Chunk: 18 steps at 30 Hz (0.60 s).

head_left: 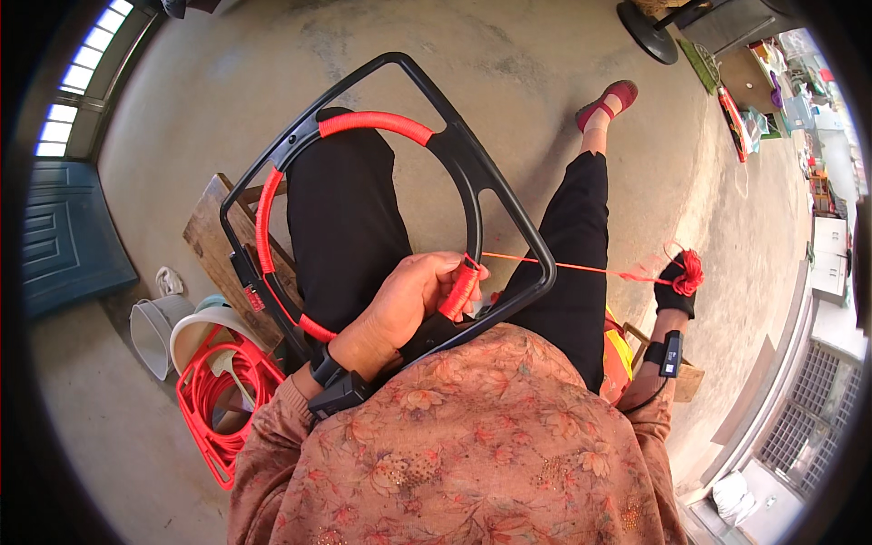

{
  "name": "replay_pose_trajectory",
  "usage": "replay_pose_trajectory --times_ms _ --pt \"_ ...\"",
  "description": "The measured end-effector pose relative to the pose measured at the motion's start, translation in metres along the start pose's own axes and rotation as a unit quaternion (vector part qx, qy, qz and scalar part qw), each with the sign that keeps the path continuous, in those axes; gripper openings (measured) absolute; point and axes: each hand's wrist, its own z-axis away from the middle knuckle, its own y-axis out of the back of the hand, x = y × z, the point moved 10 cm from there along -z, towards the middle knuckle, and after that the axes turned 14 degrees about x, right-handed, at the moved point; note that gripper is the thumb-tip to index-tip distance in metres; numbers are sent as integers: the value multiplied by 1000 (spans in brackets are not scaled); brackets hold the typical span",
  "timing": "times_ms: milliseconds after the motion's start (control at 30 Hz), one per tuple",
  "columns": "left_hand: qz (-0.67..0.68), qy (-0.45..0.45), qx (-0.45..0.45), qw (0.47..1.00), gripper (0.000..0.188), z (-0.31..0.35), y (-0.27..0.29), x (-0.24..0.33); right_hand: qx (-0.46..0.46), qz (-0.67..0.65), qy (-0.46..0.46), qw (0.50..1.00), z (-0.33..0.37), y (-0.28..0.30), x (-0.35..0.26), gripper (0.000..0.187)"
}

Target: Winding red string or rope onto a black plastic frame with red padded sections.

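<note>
A black rounded frame with a round inner ring (470,195) lies tilted across my lap and knees. Red cord is wound tightly over several stretches of the ring. My left hand (404,304) is closed round the ring's near right side, thumb and fingers pinching the red winding (460,289). From there a taut red strand (563,265) runs right to my right hand (674,300), which wears a black glove and is held out to the side. It is closed on a loose bundle of red cord (692,272); its fingers are partly hidden by the bundle.
Left of me stand a wooden bench (213,232), a grey bucket (152,336) and a cream bucket (186,336), with a red frame of red cord (218,463) beside them. A blue door (68,241) is farther left. A black round base (647,36) and a broom (698,65) are at the far right.
</note>
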Motion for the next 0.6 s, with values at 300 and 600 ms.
replay_pose_trajectory --times_ms 300,600 --pt "-12 -59 72 996 16 2 5 13 -21 -531 -342 775 60 -50 94 9" --pt "-49 -84 105 990 13 7 11 19 -247 -740 -372 504 10 63 -119 34"
